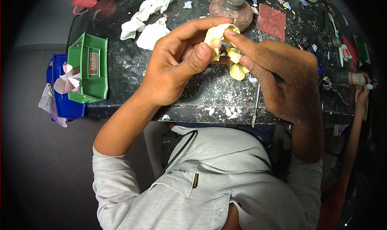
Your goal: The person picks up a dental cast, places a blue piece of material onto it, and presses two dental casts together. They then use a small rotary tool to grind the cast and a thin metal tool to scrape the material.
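Observation:
A pale yellow, irregular moulded piece (216,34) is held up over the front part of the dark bench. My left hand (177,61) grips it between thumb and fingers. The index finger of my right hand (278,69) touches its upper right side, with the thumb beside a lower yellow part (238,71). Whether that lower part joins the upper piece cannot be made out. White dust covers both hands. A thin metal tool (256,103) lies below, between my hands.
Green (96,89) and blue (68,109) trays stand at the left edge. Crumpled white tissue (153,32), a glass burner (231,12) and a red sheet (272,21) lie behind. Chips litter the dark bench (125,79). Another person's arm (354,137) reaches in at right.

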`<state>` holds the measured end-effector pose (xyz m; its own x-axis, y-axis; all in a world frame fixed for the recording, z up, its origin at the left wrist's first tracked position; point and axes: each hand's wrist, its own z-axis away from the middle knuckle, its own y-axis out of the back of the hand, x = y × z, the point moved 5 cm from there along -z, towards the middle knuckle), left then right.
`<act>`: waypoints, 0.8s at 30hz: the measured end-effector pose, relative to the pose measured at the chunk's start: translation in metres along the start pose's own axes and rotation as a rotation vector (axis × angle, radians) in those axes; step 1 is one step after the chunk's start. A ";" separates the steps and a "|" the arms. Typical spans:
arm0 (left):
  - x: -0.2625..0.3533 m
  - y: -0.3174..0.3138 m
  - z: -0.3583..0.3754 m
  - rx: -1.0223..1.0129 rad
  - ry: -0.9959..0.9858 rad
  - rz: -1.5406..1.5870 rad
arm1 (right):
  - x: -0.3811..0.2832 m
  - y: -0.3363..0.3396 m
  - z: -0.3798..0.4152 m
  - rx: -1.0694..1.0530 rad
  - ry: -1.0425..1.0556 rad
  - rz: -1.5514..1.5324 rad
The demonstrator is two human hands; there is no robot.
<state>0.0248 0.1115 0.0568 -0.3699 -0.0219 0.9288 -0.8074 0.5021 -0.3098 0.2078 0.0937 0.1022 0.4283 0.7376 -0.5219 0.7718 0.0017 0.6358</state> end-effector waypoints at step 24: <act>-0.001 -0.004 0.002 -0.009 0.055 0.021 | 0.000 -0.001 0.001 -0.012 -0.003 0.035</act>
<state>0.0273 0.1083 0.0564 -0.3609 0.0364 0.9319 -0.7956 0.5093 -0.3280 0.2078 0.0930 0.1005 0.4563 0.7354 -0.5009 0.7505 -0.0156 0.6607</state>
